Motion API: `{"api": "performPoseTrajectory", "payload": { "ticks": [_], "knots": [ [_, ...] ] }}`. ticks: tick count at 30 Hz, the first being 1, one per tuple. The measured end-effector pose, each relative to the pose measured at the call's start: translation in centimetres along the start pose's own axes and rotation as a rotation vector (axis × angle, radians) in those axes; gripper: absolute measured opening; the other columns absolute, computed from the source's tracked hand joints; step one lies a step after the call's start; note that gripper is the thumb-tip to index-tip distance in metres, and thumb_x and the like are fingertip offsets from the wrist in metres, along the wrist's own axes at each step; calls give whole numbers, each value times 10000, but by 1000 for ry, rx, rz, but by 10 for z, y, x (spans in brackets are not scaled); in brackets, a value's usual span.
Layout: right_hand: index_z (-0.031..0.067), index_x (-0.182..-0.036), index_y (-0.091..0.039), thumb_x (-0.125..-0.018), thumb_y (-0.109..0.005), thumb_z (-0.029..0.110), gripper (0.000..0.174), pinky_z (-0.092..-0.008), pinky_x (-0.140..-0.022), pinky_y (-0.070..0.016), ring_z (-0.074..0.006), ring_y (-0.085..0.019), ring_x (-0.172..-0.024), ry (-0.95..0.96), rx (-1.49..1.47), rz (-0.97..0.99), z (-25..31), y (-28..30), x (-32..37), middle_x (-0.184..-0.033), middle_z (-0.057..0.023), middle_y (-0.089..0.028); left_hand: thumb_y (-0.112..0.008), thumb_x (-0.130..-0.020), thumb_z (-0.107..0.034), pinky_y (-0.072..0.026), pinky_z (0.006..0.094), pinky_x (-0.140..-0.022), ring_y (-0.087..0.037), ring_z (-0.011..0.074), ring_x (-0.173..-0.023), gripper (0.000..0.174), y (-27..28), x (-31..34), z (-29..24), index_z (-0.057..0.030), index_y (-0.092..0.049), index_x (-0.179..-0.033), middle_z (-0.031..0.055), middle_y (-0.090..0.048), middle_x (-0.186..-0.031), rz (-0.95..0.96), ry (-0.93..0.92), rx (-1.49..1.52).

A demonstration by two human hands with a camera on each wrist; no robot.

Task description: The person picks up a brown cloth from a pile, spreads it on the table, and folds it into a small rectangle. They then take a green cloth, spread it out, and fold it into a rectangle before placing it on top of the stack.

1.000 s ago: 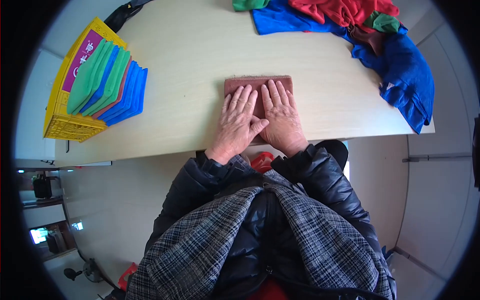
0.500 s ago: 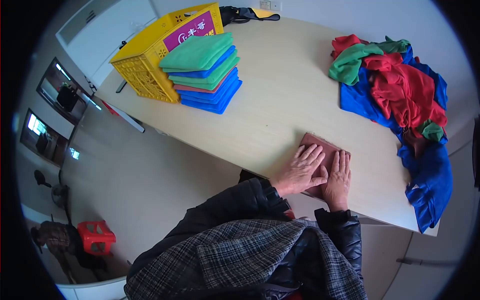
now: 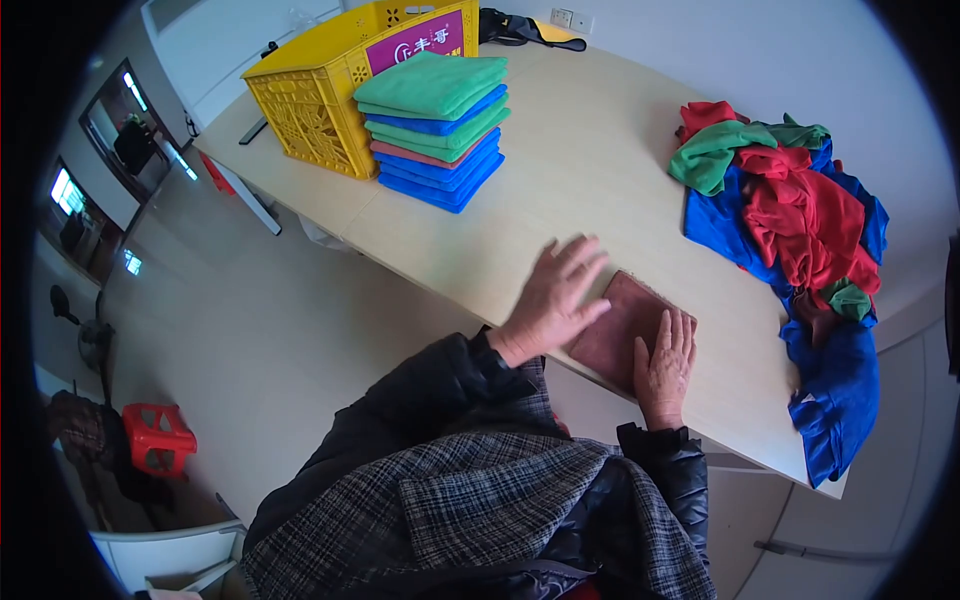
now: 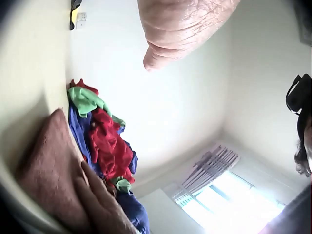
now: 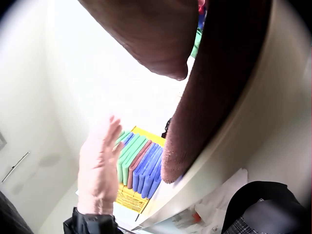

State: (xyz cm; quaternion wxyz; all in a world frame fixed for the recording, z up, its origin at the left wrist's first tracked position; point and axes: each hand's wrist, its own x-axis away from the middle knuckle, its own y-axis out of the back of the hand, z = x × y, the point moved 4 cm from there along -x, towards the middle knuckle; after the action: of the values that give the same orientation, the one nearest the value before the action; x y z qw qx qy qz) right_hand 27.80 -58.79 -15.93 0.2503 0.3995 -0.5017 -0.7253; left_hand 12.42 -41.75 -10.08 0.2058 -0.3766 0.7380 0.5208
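A folded brown towel lies at the table's front edge. My right hand rests on its right side with the fingers straight. The left hand is raised off the towel to its left, fingers spread and slightly blurred, holding nothing. In the left wrist view, the brown towel shows with the right hand's fingers along its edge. In the right wrist view, the left hand stands apart from the towel. A neat stack of folded green, blue and brown towels sits farther left.
Behind the stack stands a yellow plastic crate with a purple label. A loose heap of red, blue and green cloths lies at the right, one blue cloth reaching the table's edge. A black strap is at the back. A red stool stands on the floor.
The head view has turned left, bringing the crate and stack nearer the middle. Both hands lay flat on the brown towel earlier; the left has lifted away leftward, while the right stays on it.
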Motion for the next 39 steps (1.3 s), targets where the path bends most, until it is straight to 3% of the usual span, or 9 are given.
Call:
{"api": "performPoseTrajectory", "payload": {
  "ticks": [3,7,10,19,22,26,31,34,39],
  "knots": [
    [-16,-1481,-428,-1008,-530,349,606,-483,-1230,-193,-341,-284,-1501,5,-8,47,2,-13,0,-1568,-189,-398,-773,-837,-206,-418,457,-1060,-517,354,-1279,506,89,-22,42,-38,-586,-1276,164,-557,-1340,-386,83,-192],
    [7,-1488,-434,-1005,-534,332,591,-459,-1235,-202,-329,-300,-1494,11,4,38,1,-12,1,-1570,-163,-409,-657,-925,-602,-436,487,-1046,-448,269,-1359,758,137,20,184,-82,-461,-1440,107,-536,-1390,-690,846,489],
    [1,-1484,-434,-1008,-529,343,594,-472,-1235,-189,-342,-301,-1491,22,-17,38,0,-12,3,-1563,-176,-412,-581,-840,-802,-423,558,-1060,-421,310,-1380,987,112,42,258,-134,-349,-1529,120,-510,-1407,-681,1336,863],
    [8,-1480,-438,-1002,-530,337,588,-484,-1236,-180,-343,-297,-1491,18,-45,43,2,-13,3,-1559,-182,-411,-605,-781,-838,-403,603,-1095,-426,366,-1370,1089,61,0,350,-166,-285,-1575,148,-326,-1582,-402,1243,1032],
    [10,-1481,-442,-997,-539,317,581,-467,-1231,-204,-340,-312,-1483,27,-20,38,4,-14,3,-1552,-178,-422,-586,-706,-911,-487,543,-1021,-509,349,-1305,1407,53,-15,353,105,-105,-1553,238,-397,-1521,-463,1341,854],
    [11,-1480,-445,-991,-543,302,577,-460,-1229,-216,-341,-321,-1476,27,-13,38,6,-13,2,-1543,-183,-430,-607,-646,-938,-493,460,-1025,-512,343,-1311,1496,40,-35,387,191,-125,-1503,277,-387,-1514,-429,1338,690],
    [8,-1478,-448,-989,-541,297,575,-463,-1229,-213,-347,-320,-1476,25,-20,49,8,-13,0,-1545,-196,-421,-577,-638,-959,-470,412,-1048,-504,357,-1331,1495,13,-60,449,184,-147,-1500,303,-386,-1512,-277,1115,453],
    [16,-1482,-443,-984,-548,308,587,-481,-1231,-196,-348,-312,-1480,11,-31,63,9,-11,-1,-1554,-191,-407,-551,-618,-983,-446,413,-1076,-495,386,-1346,1498,10,-75,441,185,-192,-1483,315,-397,-1509,-358,1406,594],
    [7,-1479,-446,-988,-539,297,578,-468,-1230,-207,-355,-318,-1475,14,-31,69,13,-9,-3,-1552,-202,-407,-545,-613,-987,-426,409,-1097,-478,406,-1363,1482,4,-99,447,176,-225,-1476,327,-407,-1503,-357,1390,451]
  ]
}}
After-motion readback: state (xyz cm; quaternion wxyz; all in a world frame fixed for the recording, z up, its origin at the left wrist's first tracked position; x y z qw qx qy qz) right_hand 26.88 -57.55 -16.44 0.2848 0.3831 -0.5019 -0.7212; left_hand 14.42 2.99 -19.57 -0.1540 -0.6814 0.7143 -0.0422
